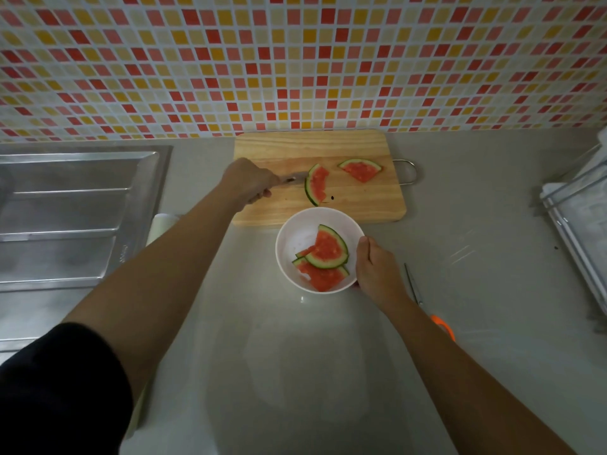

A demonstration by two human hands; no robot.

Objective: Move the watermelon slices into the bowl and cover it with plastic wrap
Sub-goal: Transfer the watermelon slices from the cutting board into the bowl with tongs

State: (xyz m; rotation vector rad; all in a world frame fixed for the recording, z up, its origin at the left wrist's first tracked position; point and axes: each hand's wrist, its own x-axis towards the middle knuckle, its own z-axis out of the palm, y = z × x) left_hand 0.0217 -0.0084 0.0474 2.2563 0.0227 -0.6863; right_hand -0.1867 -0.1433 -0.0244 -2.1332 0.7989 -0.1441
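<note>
Your grey countertop [460, 208] ran up to a red, orange and yellow mosaic tile wall [295, 60], with a steel sink [72, 208] on the left. Two red, green-rinded watermelon slices [361, 169] sat on the pale wooden cutting board [279, 149]. What looked like three more slices [328, 254] lay in the round white bowl [289, 231] just in front. Your left hand [249, 182] gripped one silvery metal utensil [295, 177] touching the nearer slice, and your right hand [377, 270] clasped the bowl's rim. One pair of orange-handled scissors [415, 290] lay nearby.
</note>
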